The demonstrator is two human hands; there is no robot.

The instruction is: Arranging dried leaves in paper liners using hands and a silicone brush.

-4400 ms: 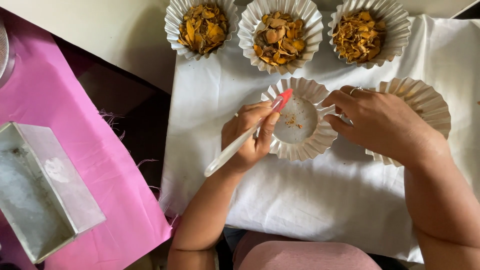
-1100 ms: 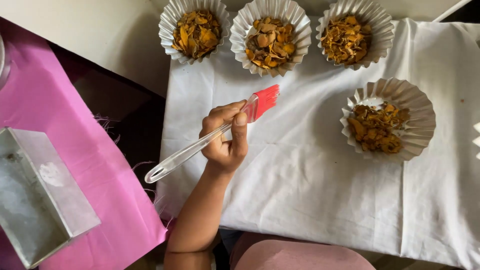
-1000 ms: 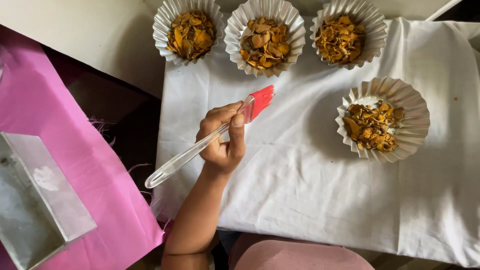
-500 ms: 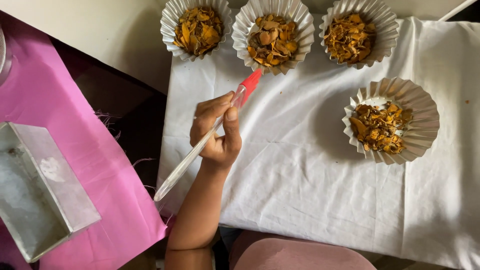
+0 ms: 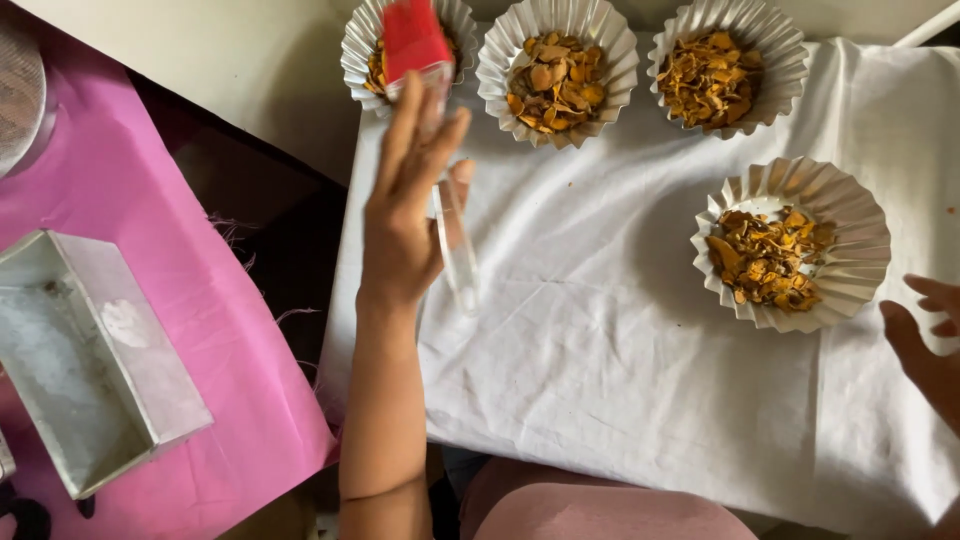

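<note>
Left hand [image 5: 405, 215]: fingers pinch the clear plastic handle of a red-headed silicone brush [image 5: 415, 40], thumb on one side, other fingers extended up along it. The handle is motion-blurred and partly hidden behind the palm; its lower end shows below the thumb. The red head sits over the leftmost fluted white paper cup of orange-brown flakes [image 5: 365, 50] and covers most of its contents.

Right hand [image 5: 925, 340]: cut off at the frame's right edge, only a thumb and fingertips show, spread apart, holding nothing, just beside the lone fluted white paper cup of flakes [image 5: 790, 245].

Two more filled paper cups, middle [image 5: 555, 70] and right [image 5: 712, 65], sit in the top row. All rest on a creased white cloth [image 5: 620, 380]. Well left: rectangular metal tin with white powder [image 5: 80, 360] on a pink cloth [image 5: 150, 220]. Round mesh object at top left is cropped and hard to identify.
</note>
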